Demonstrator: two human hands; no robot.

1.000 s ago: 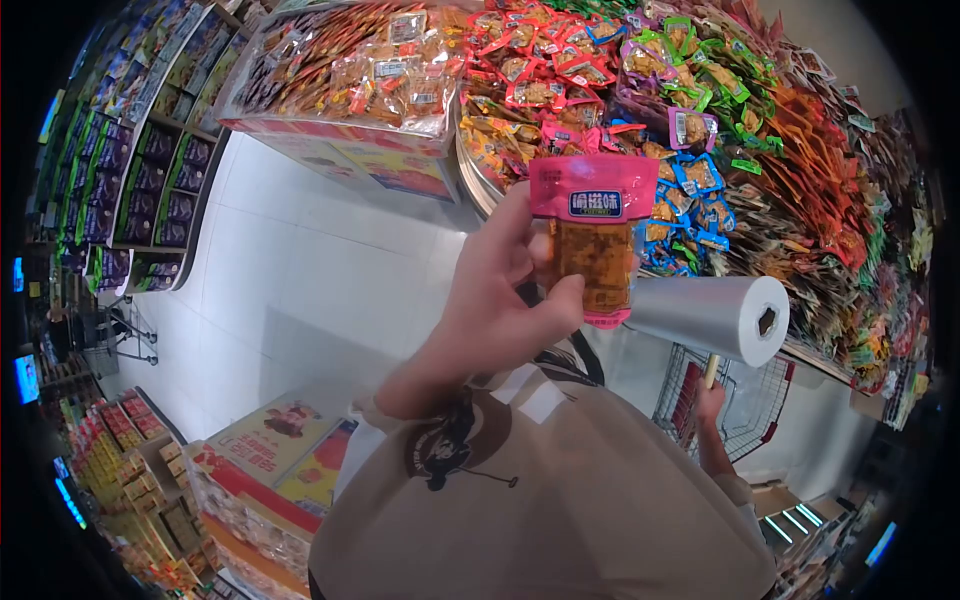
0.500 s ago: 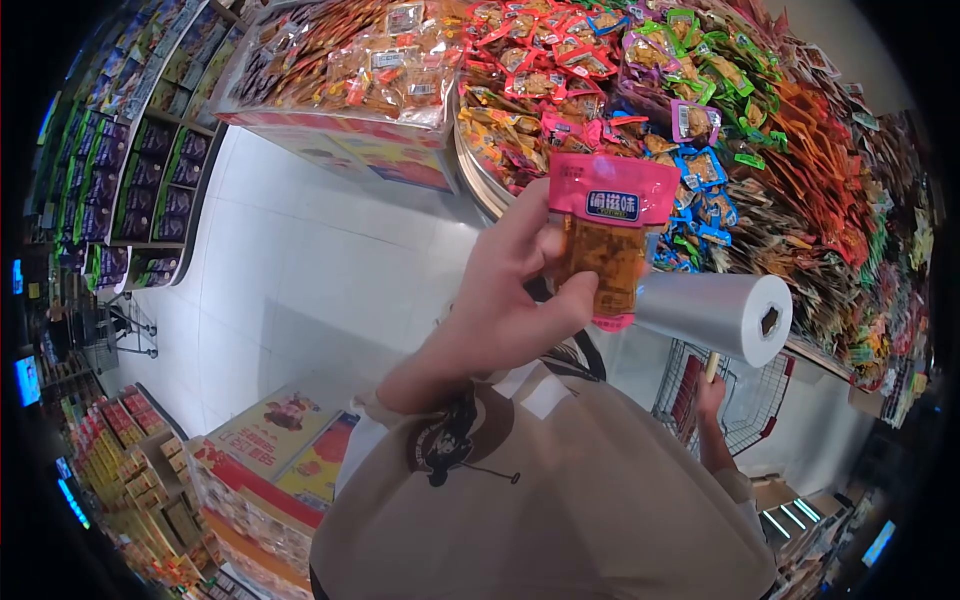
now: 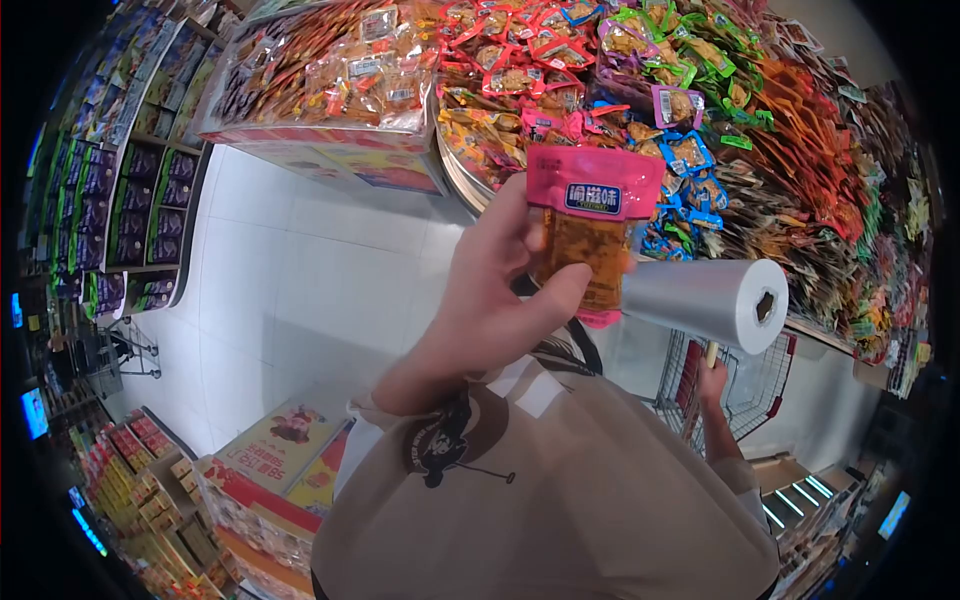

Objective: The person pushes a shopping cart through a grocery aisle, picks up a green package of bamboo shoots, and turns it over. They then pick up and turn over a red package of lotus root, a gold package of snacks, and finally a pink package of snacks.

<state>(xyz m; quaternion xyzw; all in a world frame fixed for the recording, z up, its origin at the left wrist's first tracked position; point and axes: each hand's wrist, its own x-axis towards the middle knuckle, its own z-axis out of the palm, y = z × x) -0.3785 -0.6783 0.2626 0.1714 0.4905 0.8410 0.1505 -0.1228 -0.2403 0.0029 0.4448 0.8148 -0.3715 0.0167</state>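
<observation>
My left hand holds a pink snack packet upright in front of me, its thumb across the clear lower part that shows brown food. Behind the packet's right side lies a big roll of clear plastic bags. Lower right, my right hand is wrapped round a pale rod below the roll, beside a wire shopping cart.
Heaped snack packets fill the display ahead, with a bulk bin at its left. Shelves of purple packs stand far left. A printed carton stack is at lower left. White floor lies between.
The packet and my left hand have shifted slightly left, and the packet looks a little larger. The display and roll also sit slightly further left and higher in view.
</observation>
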